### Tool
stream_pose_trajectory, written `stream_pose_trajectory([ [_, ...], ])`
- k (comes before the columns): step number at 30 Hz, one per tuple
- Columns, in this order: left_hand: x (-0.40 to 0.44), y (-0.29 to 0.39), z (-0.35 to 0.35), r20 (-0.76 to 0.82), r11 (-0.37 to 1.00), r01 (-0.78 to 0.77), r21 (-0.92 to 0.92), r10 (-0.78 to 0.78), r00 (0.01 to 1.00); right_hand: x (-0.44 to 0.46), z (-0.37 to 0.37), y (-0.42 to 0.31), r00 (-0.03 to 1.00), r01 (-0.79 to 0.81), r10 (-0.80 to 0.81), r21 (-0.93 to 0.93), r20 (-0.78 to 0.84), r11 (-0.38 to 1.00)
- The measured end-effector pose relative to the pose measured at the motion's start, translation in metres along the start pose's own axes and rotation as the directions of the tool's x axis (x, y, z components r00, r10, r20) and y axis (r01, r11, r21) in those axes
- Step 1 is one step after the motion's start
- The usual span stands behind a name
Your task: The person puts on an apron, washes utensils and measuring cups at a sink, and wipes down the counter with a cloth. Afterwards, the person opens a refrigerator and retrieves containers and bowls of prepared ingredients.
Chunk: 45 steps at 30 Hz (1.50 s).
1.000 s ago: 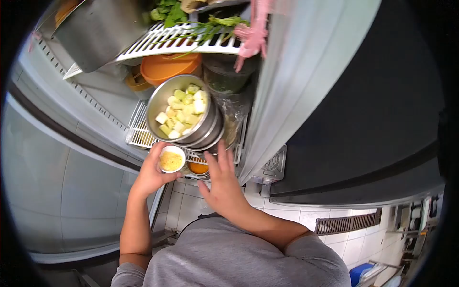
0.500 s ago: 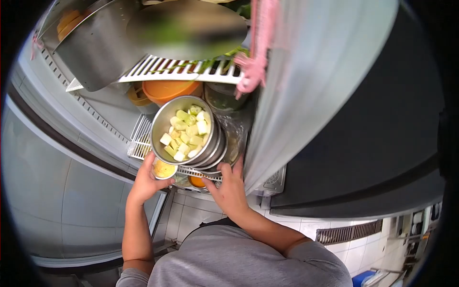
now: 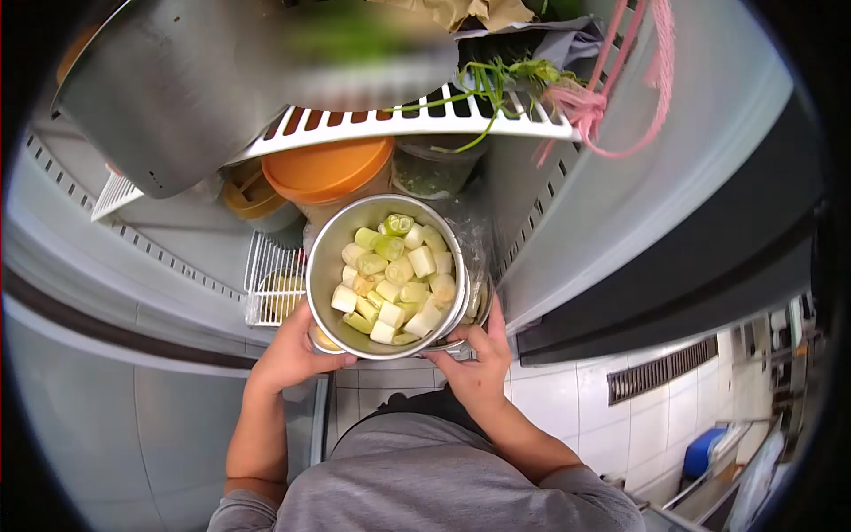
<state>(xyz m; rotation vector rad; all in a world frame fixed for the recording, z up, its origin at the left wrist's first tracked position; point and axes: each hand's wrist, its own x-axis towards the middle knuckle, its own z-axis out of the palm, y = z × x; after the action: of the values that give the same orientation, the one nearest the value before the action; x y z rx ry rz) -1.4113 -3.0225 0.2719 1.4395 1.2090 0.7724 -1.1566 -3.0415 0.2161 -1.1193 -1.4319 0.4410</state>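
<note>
A round steel container (image 3: 319,239) filled with cut pale-green and white leek or scallion pieces (image 3: 394,279) sits in front of me at the refrigerator opening. My left hand (image 3: 292,355) is closed around a small bowl (image 3: 326,340) with yellow contents, mostly hidden beneath the container's left edge. At the lower right, my right hand (image 3: 479,363) grips the rim of a steel container (image 3: 480,306) in the stack under the leek one. The lower containers and some fingertips are largely covered.
Above is a white wire shelf (image 3: 355,127) with a big steel pot (image 3: 168,97) and greens (image 3: 501,84). Behind stand an orange-lidded tub (image 3: 328,168) and a clear tub (image 3: 434,168). Pink string (image 3: 585,106) hangs at the right. A lower wire rack (image 3: 270,266) shows at left.
The leek container has come closer to me and to the right, with both hands shifting along. More of the small bowl is now covered. The view has turned, showing more of the upper shelf.
</note>
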Motion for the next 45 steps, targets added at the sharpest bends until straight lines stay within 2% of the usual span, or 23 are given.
stream_pose_trajectory([
  [5,0.002,0.006,-0.021,0.195,1.000,0.003,0.001,-0.003,0.981,-0.036,0.026,-0.020,0.991,-0.040,0.020,-0.148,-0.133,0.988],
  [6,0.003,0.002,-0.025,0.228,0.996,-0.074,0.040,0.063,0.972,-0.040,0.031,-0.024,0.987,-0.033,0.008,-0.157,-0.159,0.987],
  [7,0.014,0.024,-0.003,0.199,0.993,-0.093,0.078,0.076,0.977,-0.016,0.002,-0.018,0.993,-0.037,0.023,-0.118,-0.118,0.992],
  [9,0.018,0.024,-0.003,0.217,0.992,-0.071,0.105,0.046,0.975,-0.011,-0.002,-0.015,0.994,-0.074,0.065,-0.102,-0.088,0.992],
  [11,0.013,0.027,-0.004,0.200,1.000,0.005,0.029,-0.011,0.980,-0.010,-0.001,-0.020,0.996,-0.067,0.057,-0.140,-0.074,0.988],
  [13,0.013,0.024,-0.007,0.212,0.999,-0.007,-0.031,0.014,0.977,-0.012,0.003,-0.016,0.998,-0.045,0.035,-0.174,-0.061,0.984],
  [15,0.017,0.024,-0.010,0.226,0.997,-0.071,0.024,0.063,0.972,-0.015,0.009,-0.006,0.997,-0.048,0.038,-0.153,-0.068,0.987],
  [16,0.021,0.017,-0.014,0.238,0.984,-0.133,0.122,0.101,0.966,-0.015,0.010,-0.004,0.997,-0.025,0.014,-0.140,-0.077,0.990],
  [19,0.020,0.019,-0.017,0.299,0.975,-0.083,0.206,0.018,0.954,-0.021,0.007,-0.009,0.997,-0.043,0.035,-0.112,-0.072,0.993],
  [21,0.017,0.031,-0.012,0.282,0.974,-0.034,0.224,-0.031,0.959,-0.020,0.004,-0.014,0.996,-0.064,0.057,-0.100,-0.064,0.993],
  [23,0.011,0.037,-0.006,0.188,0.981,-0.028,0.192,-0.008,0.982,-0.023,0.000,-0.017,0.995,-0.095,0.092,-0.091,-0.037,0.991],
  [24,0.010,0.030,-0.009,0.210,0.975,-0.092,0.203,0.048,0.977,-0.024,-0.001,-0.018,0.995,-0.096,0.093,-0.069,-0.034,0.993],
  [25,0.010,0.025,-0.011,0.206,0.975,-0.090,0.203,0.047,0.977,-0.024,-0.002,-0.018,0.995,-0.095,0.093,-0.067,-0.031,0.993],
  [27,0.008,0.017,-0.014,0.239,0.978,-0.051,0.202,0.001,0.971,-0.025,-0.004,-0.019,0.992,-0.124,0.128,-0.125,0.022,0.984],
  [29,0.006,0.027,-0.008,0.254,0.970,-0.081,0.230,0.020,0.967,-0.028,-0.003,-0.016,0.993,-0.114,0.118,-0.135,0.022,0.984],
  [31,0.006,0.035,-0.007,0.298,0.985,-0.053,0.165,0.001,0.955,-0.027,-0.002,-0.016,0.995,-0.093,0.096,-0.149,0.012,0.984],
  [33,0.007,0.040,-0.010,0.303,0.979,-0.110,0.171,0.053,0.951,-0.026,-0.002,-0.017,0.998,-0.059,0.056,-0.098,-0.031,0.993],
  [35,0.012,0.034,-0.022,0.402,0.987,-0.048,0.156,-0.019,0.915,-0.025,-0.001,-0.025,0.996,-0.061,0.054,-0.113,-0.066,0.992],
  [39,0.018,0.044,-0.031,0.478,0.985,-0.134,0.112,0.065,0.876,-0.017,0.004,-0.033,0.996,-0.007,-0.004,-0.133,-0.086,0.991],
  [43,0.027,0.052,-0.043,0.532,0.970,-0.218,0.111,0.127,0.837,-0.013,0.006,-0.051,0.990,-0.077,0.054,-0.178,-0.133,0.981],
  [45,0.035,0.048,-0.050,0.583,0.968,-0.215,0.133,0.100,0.807,-0.014,0.007,-0.051,0.991,-0.098,0.080,-0.177,-0.110,0.979],
])
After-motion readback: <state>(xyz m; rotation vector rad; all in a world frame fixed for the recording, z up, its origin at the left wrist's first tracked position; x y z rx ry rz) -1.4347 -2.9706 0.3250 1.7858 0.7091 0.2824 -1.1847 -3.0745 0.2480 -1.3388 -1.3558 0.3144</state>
